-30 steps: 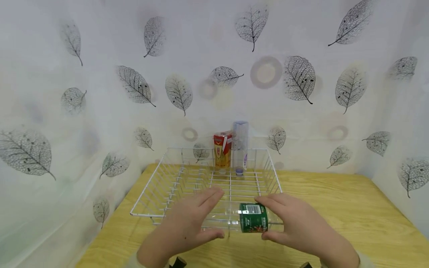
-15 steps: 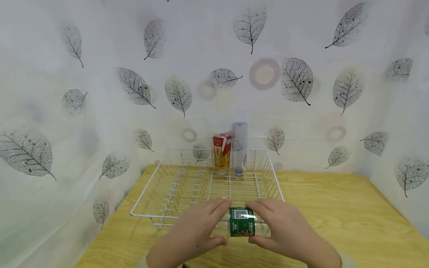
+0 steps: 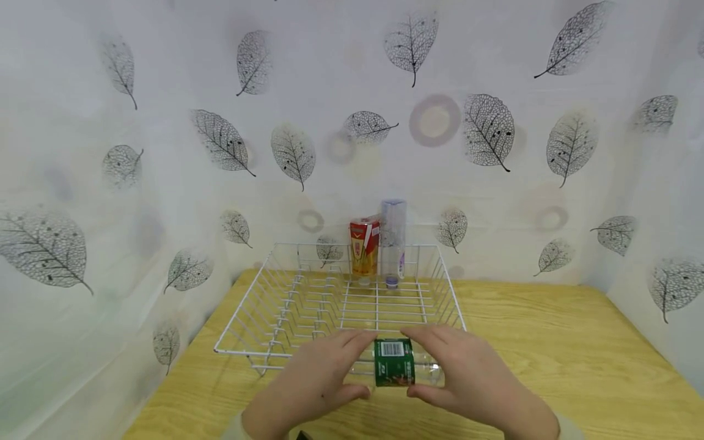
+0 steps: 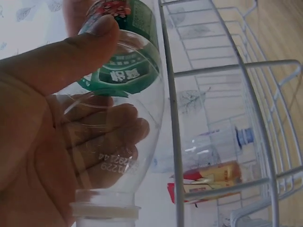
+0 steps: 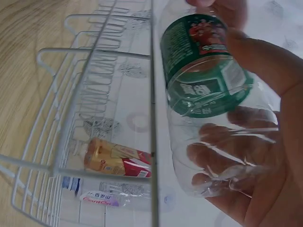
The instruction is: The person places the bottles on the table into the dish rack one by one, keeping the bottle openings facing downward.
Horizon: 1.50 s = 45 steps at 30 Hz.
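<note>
A clear plastic bottle (image 3: 394,362) with a green label lies sideways between my two hands, at the front of the white wire rack. My left hand (image 3: 321,373) grips its shoulder end, thumb on the near side and fingers behind. In the left wrist view the bottle (image 4: 151,113) shows a white ring at its neck; its mouth is cut off by the frame. My right hand (image 3: 467,373) grips the base end, thumb beside the label. Through the clear wall of the bottle (image 5: 182,151), the right wrist view shows the curled fingers.
The wire rack (image 3: 247,353) stands on a wood-grain table (image 3: 550,342). At its back stand a red-and-yellow bottle (image 3: 364,250) and a clear bottle (image 3: 393,244), its blue-purple cap downward. A leaf-patterned curtain (image 3: 352,73) hangs behind and at both sides.
The bottle and my right hand have moved left, and my left hand slightly right, so the hands are closer together. Over the last half second they barely shift.
</note>
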{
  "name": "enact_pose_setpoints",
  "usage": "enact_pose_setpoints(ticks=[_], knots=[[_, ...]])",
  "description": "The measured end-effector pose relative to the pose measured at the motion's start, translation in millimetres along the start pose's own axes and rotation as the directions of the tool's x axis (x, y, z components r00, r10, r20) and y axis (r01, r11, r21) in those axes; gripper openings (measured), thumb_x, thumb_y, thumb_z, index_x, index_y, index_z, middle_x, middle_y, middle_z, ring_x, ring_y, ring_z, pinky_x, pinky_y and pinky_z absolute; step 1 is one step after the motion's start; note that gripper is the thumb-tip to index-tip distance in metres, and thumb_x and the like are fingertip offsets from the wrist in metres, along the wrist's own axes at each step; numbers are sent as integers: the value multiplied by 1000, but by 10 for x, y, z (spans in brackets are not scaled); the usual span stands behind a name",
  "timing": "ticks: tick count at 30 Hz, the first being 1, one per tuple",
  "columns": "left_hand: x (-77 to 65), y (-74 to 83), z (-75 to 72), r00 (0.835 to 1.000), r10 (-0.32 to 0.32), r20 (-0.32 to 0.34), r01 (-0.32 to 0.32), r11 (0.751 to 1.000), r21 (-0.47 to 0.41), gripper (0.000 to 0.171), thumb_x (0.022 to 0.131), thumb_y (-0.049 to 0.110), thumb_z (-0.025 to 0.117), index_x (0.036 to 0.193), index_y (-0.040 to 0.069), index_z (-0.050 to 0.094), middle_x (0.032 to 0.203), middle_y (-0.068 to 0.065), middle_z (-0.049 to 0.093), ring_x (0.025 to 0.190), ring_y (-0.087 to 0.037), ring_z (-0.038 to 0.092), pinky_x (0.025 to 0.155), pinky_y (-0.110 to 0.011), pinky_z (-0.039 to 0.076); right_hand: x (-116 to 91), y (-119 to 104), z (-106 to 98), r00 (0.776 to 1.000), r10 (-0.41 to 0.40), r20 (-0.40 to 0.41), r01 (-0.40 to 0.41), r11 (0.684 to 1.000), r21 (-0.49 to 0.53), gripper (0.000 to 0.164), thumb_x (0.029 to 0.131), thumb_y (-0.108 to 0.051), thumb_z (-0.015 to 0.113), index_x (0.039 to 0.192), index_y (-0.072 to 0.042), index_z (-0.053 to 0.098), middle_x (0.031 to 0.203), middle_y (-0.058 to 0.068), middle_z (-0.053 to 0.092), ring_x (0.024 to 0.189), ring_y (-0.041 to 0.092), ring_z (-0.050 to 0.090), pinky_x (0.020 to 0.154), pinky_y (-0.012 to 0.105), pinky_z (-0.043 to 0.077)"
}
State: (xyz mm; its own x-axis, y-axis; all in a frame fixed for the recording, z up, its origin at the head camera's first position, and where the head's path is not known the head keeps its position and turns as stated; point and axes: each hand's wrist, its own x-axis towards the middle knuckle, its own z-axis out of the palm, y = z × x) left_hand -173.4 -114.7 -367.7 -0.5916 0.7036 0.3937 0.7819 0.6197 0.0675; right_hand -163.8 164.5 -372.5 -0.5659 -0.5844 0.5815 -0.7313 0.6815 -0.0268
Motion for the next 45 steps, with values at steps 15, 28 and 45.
enact_pose_setpoints(ticks=[15, 28, 45], knots=[[61, -145, 157, 999, -26, 31, 40, 576, -817, 67, 95, 29, 72, 153, 18, 42, 145, 0, 54, 128, -21, 57, 107, -39, 45, -38, 107, -268, 975, 194, -107, -23, 567, 823, 89, 93, -18, 76, 161, -4, 20, 158, 22, 35, 142, 21, 42, 113, 23, 34], [119, -159, 415, 979, 153, 132, 116, 112, -987, 70, 102, 25, 62, 159, 17, 21, 155, -10, 43, 138, -30, 46, 110, -46, 43, 160, 32, -55, 968, 251, 18, -82, 247, 966, 86, 98, -29, 69, 163, -8, 17, 162, 20, 29, 146, 23, 36, 115, 28, 32], [117, -162, 398, 978, 150, 146, 120, 170, -978, 70, 102, 27, 62, 158, 18, 21, 155, -5, 42, 144, -26, 37, 117, -43, 32, 496, -192, 14, 976, 215, 11, -48, 170, 984, 69, 96, -32, 72, 150, -6, 38, 139, 20, 57, 127, 36, 56, 103, 40, 50]])
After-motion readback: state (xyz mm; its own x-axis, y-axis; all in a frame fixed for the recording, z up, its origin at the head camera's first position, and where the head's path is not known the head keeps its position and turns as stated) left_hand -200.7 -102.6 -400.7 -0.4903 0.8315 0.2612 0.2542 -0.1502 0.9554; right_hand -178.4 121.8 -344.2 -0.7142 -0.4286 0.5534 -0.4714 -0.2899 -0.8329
